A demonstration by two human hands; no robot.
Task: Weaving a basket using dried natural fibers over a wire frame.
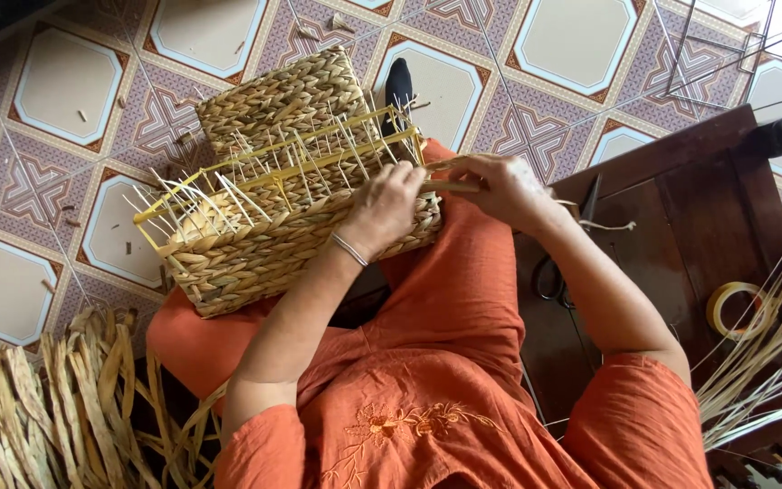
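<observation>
Fig.: I see half-woven basket [291, 195] on lap, long axis running lower-left to upper-right. Left hand [382, 210] closed over its near rim corner; right hand [504, 188] just beside, pinching flat fibre strand [450, 186] lying toward that corner.

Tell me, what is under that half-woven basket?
The basket rests on the person's lap, on orange cloth. Patterned floor tiles show around it. The legs beneath are covered.
</observation>
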